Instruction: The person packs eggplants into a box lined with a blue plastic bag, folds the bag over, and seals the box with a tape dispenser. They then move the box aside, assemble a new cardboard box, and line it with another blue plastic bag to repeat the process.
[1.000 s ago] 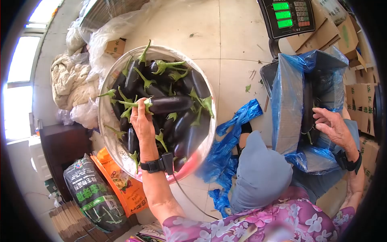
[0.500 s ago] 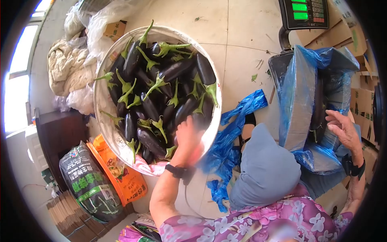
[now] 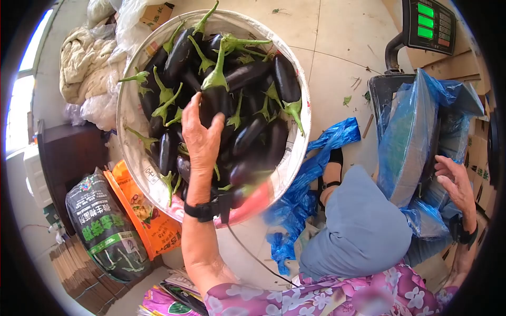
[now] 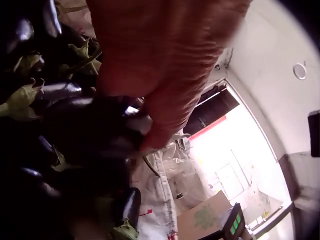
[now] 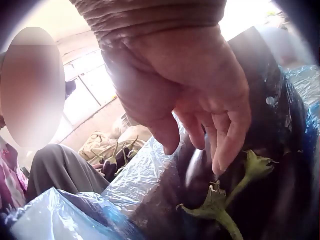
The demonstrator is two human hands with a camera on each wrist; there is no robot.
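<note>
A round white tub (image 3: 143,158) holds many dark purple eggplants (image 3: 250,134) with green stems. My left hand (image 3: 202,138) is over the pile, thumb and fingers around one eggplant (image 3: 215,102) whose stem points away from me. In the left wrist view that eggplant (image 4: 95,125) looks dark under the fingers. My right hand (image 3: 454,181) hovers at the box (image 3: 408,152) lined with blue plastic, its fingers loosely bent and holding nothing. Below those fingertips, the right wrist view has eggplants in the box, with a green stem cap (image 5: 215,202) close by.
A scale with a lit green display (image 3: 426,22) stands beside the box. Crumpled blue plastic (image 3: 300,200) lies between tub and knee (image 3: 358,226). Left of the tub are a dark bag (image 3: 108,226), an orange bag (image 3: 145,210) and a dark cabinet (image 3: 71,158).
My left hand let go of one eggplant on the pile, moved to the tub's near side, then back toward its middle with another. The right hand stays by the box; the head view shifted.
</note>
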